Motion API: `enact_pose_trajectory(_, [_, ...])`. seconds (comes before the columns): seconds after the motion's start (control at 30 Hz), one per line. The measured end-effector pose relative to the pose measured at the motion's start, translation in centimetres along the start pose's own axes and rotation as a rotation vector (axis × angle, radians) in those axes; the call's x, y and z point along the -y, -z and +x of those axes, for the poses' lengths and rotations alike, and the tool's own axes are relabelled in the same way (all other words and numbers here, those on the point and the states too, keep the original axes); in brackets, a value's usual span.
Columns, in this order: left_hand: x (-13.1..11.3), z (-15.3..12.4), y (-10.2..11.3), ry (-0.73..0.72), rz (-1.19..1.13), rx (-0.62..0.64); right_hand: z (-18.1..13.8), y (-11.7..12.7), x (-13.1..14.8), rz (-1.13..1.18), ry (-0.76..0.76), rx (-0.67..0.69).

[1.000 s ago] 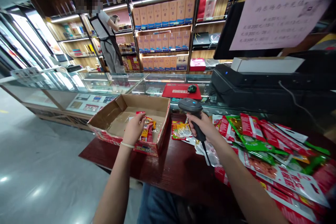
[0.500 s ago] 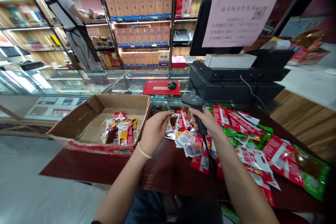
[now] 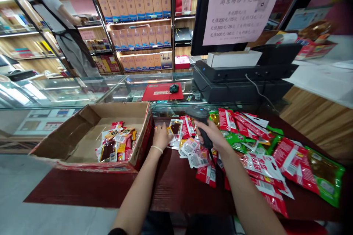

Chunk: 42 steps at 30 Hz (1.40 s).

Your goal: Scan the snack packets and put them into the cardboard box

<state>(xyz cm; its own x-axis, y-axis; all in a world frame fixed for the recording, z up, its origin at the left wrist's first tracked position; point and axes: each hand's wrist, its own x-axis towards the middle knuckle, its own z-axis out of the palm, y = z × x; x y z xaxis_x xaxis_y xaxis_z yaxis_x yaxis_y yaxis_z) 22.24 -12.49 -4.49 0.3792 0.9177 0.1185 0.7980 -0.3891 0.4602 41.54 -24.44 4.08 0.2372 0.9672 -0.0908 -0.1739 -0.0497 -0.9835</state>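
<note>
My right hand (image 3: 211,134) is wrapped round the handle of a black barcode scanner (image 3: 202,117), its head turned left over the snack packets. My left hand (image 3: 162,137) is low over the table, between the cardboard box and the pile. Its fingers are closed on a small yellow packet (image 3: 169,131), mostly hidden by the hand. Just right of it lie a clear packet with dark brown contents (image 3: 175,127) and a red packet (image 3: 188,126). Small pinkish-white packets (image 3: 191,146) lie below the scanner. The open cardboard box (image 3: 68,132) on the left holds several mixed packets (image 3: 118,141).
Red and green snack bags (image 3: 295,161) spread over the right side of the dark red table (image 3: 176,187). Behind are a glass counter, a mouse (image 3: 174,88) on a red pad, and a monitor (image 3: 199,25) with a pink notice. A person (image 3: 66,33) stands by the shelves.
My left hand has moved down to the table and closed on a small yellow packet. The scanner stays in my right hand above the pile. The view has shifted slightly to the right.
</note>
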Motion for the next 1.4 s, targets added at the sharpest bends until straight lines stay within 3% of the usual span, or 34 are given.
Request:
enact_pose_trajectory(0.1, [0.4, -0.3, 0.4, -0.007, -0.139, -0.040, -0.1, -0.3, -0.3, -0.013, -0.013, 0.010])
enact_pose_trajectory(0.2, [0.2, -0.6, 0.7, -0.022, -0.305, -0.166, 0.2, -0.5, -0.7, -0.035, -0.018, 0.021])
enact_pose_trajectory(0.3, [-0.3, -0.8, 0.8, 0.041, -0.620, -0.242, 0.4, -0.6, -1.0, -0.032, -0.026, 0.017])
enact_pose_trajectory(0.37, [-0.7, -0.7, 0.8, 0.167, -0.940, -0.185, 0.4, -0.7, -1.2, -0.022, -0.029, 0.018])
enact_pose_trajectory(0.47, [-1.0, -0.5, 0.8, 0.344, -1.433, 0.022, 0.3, -0.9, -1.2, -0.020, -0.014, 0.020])
enact_pose_trajectory(0.57, [-1.1, -0.5, 1.0, 0.408, -1.666, 0.125, 0.3, -1.1, -1.4, -0.014, 0.011, 0.013])
enact_pose_trajectory(0.77, [-1.4, -0.6, 0.5, 0.346, -1.680, -0.032, 0.1, -1.4, -1.7, -0.057, -0.001, 0.045])
enact_pose_trajectory(1.0, [-1.3, -0.2, -0.1, 0.181, -1.688, -0.179, -0.7, -2.2, -1.6, -0.204, -0.165, 0.200])
enact_pose_trajectory(1.27, [-1.4, -0.3, 0.3, 0.038, -1.577, -0.230, -1.2, -2.9, -1.1, -0.217, -0.151, 0.229])
enact_pose_trajectory(1.4, [-1.2, -0.2, 0.1, 0.162, -1.597, -0.228, -1.6, -3.1, -0.5, -0.225, -0.124, 0.226])
